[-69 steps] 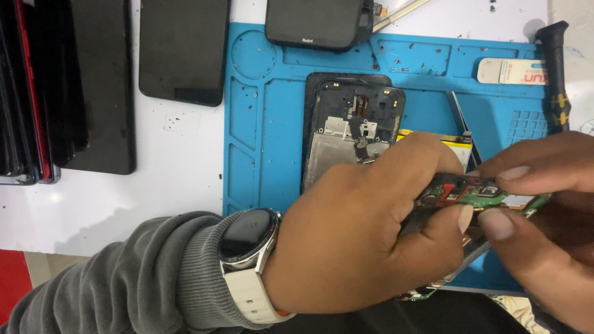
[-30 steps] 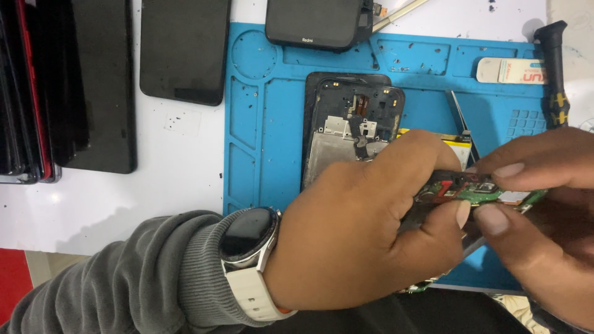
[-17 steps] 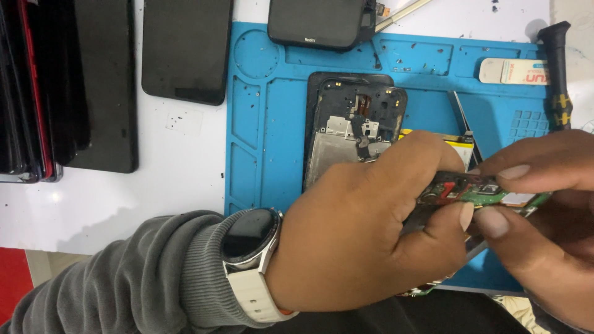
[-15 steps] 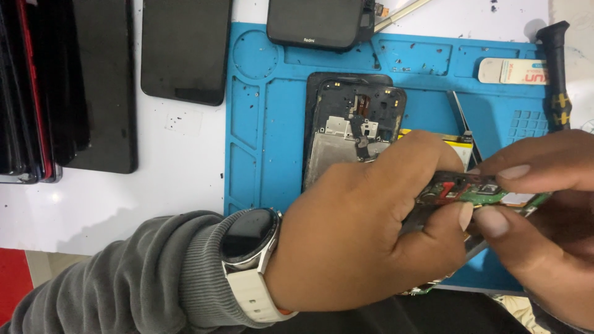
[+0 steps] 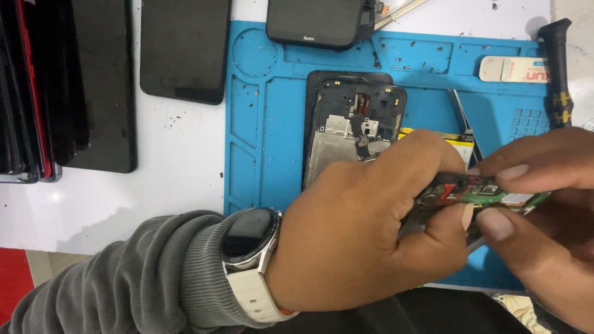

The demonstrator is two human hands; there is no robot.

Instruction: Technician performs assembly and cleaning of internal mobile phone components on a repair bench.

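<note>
Green circuit board (image 5: 479, 193) between both hands, left grip (image 5: 371, 229) and right grip (image 5: 538, 204) each pinched tight on it, above blue mat (image 5: 272, 124).

A single head-worn camera looks steeply down, close over the blue silicone work mat (image 5: 266, 154) on the white tabletop (image 5: 124, 204); the mat fills frame from centre toward three o'clock.

Matt blue rubbery mat (image 5: 266, 124), glossy black phone glass (image 5: 182, 49), knit grey sleeve (image 5: 142, 278)
</note>
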